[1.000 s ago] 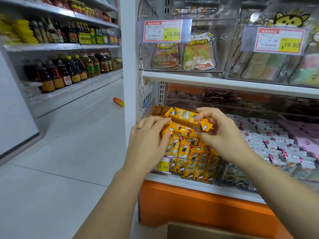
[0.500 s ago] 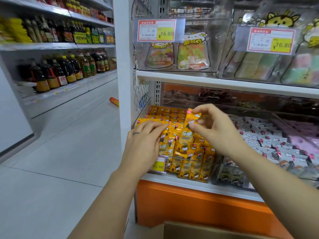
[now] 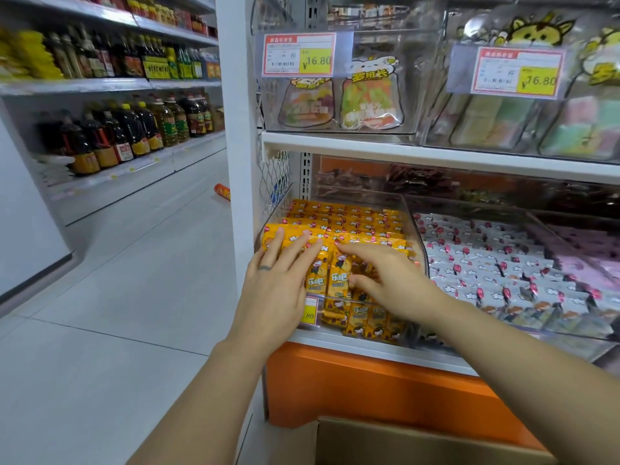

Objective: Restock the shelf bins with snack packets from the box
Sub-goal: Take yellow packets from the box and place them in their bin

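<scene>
Only one camera, worn on the head, wide-angle so the edges bend. It faces forward and tips down, right up close to the lower shelf (image 3: pixel 352 347). The aisle floor (image 3: pixel 100 313) runs off on the left, the box (image 3: pixel 419 444) peeks in at the bottom edge.

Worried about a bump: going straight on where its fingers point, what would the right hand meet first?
Likely the left hand, just beyond the right hand atop the yellow packets; depth unclear.

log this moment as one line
stage: yellow packets in bin | left hand: flat on packets | right hand: open, on packets | box: low in view
</scene>
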Demonstrator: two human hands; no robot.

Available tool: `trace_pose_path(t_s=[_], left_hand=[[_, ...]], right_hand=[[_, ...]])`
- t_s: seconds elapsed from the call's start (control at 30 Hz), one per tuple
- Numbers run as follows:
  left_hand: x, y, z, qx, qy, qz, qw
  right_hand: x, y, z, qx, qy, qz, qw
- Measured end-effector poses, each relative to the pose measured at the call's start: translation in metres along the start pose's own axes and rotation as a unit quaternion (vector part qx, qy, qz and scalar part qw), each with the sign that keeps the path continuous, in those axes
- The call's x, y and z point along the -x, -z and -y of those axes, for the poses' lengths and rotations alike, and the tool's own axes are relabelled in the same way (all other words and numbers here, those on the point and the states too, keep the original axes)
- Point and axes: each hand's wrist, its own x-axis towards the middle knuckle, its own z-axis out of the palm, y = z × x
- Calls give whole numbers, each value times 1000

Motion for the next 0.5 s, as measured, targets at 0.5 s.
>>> trace_pose_path(t_s=[0.5], left_hand=[[118, -87, -114, 227, 106, 62, 966]], right_hand=[[219, -54, -68, -146, -138, -90, 976]])
